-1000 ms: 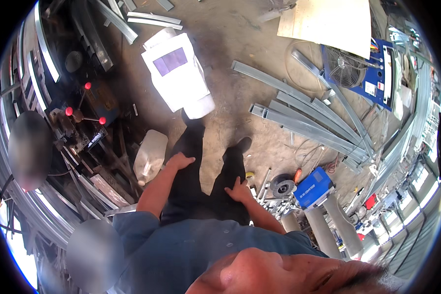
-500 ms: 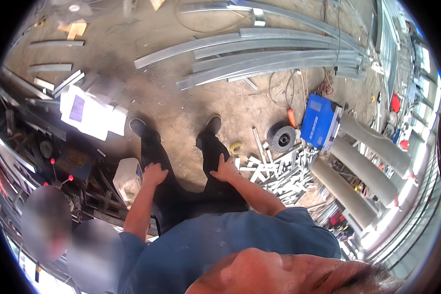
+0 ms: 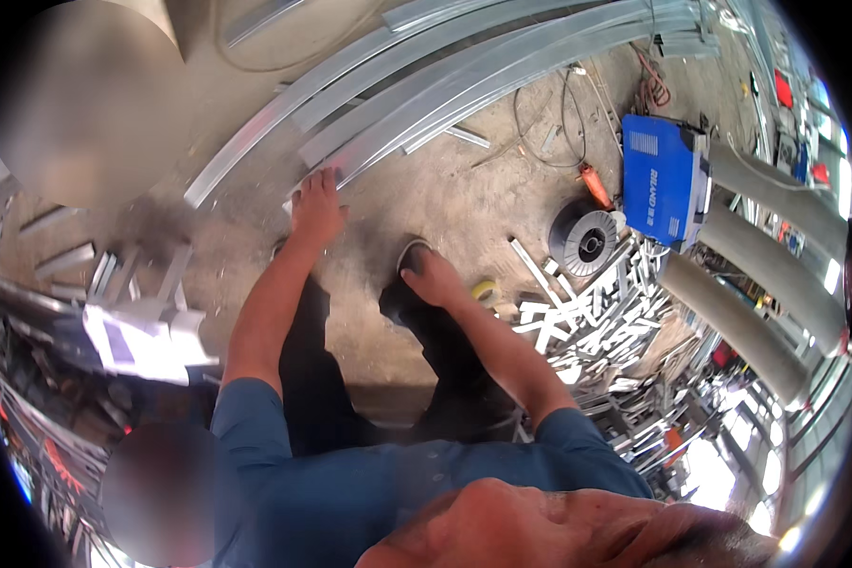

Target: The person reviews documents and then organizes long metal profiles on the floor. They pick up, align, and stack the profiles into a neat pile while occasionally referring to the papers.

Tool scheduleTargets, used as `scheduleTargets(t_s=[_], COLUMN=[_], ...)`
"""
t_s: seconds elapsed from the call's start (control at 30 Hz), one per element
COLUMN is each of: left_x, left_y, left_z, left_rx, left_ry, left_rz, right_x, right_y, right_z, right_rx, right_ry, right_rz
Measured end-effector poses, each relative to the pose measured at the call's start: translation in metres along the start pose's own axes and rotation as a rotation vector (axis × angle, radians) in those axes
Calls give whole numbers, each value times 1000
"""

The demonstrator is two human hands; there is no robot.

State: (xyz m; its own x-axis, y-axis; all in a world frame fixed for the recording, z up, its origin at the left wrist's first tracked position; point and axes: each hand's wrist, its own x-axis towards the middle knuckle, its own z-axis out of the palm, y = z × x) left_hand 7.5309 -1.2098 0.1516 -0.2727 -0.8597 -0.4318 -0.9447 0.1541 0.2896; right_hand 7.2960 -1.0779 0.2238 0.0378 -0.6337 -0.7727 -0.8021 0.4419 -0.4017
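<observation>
My left hand reaches out over the floor with its fingers apart. Its fingertips are at the near end of a long grey metal profile; whether they touch it I cannot tell. That profile lies with several others in a curved-looking bundle ahead of me. My right hand hangs low by my right leg, above the shoe, with the thumb out from the fingers and nothing seen in it. Some of its fingers are hard to make out against the dark shoe.
On the right stand a blue machine box, a black wire spool and an orange-red tool with a cable. Metal offcuts lie heaped below, beside thick grey tubes. White sheets lie at the left.
My left hand has left my knee and stretched forward to the profile ends. My right hand has moved from the knee down along the leg. The view has shifted closer to the floor.
</observation>
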Motion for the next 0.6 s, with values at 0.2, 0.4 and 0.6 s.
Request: scheduleTargets(t_s=[0.2, 0.4, 0.6], left_x=[93, 98, 57], left_y=[-22, -30, 6], left_z=[71, 80, 54], left_rx=[70, 47, -37], left_ry=[-105, -8, -169], left_rz=[45, 153, 140], right_x=[171, 270, 249], right_y=[13, 31, 54], right_z=[-35, -32, -32], right_rx=[-74, 202, 1377], right_ry=[248, 355, 129], right_rz=[-132, -206, -115])
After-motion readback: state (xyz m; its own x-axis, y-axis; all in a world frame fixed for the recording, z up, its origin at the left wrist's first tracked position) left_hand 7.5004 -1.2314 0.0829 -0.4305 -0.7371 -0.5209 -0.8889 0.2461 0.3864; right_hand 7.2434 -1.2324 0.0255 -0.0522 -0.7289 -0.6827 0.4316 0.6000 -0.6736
